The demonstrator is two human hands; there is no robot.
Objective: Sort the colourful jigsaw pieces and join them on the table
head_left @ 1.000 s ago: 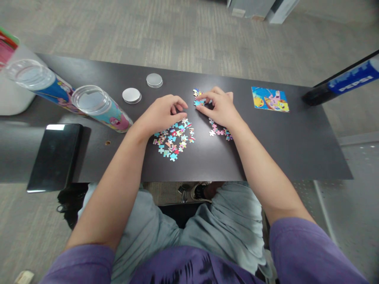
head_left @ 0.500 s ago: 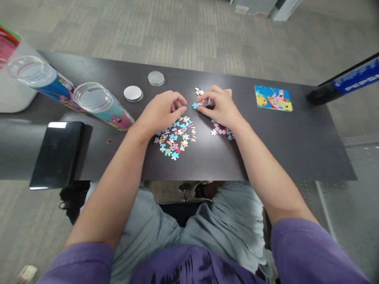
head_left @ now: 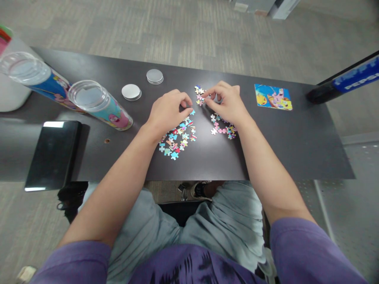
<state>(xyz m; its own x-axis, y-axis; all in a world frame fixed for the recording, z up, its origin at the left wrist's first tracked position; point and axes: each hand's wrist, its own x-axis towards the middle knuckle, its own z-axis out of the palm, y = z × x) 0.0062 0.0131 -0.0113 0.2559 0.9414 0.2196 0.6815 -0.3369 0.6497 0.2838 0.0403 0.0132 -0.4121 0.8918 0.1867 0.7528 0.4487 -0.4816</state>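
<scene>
Loosely scattered jigsaw pieces [head_left: 174, 137], light blue, red, small, knobbed

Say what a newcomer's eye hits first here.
Probably the bright puzzle pieces heaped mid-table, with the left hand at the heap's far-left side and the right hand beside a small cluster of pieces farther from the wearer. Next, the vivid cartoon card lying to the right, and the two colourfully printed cylinders on the left.
</scene>
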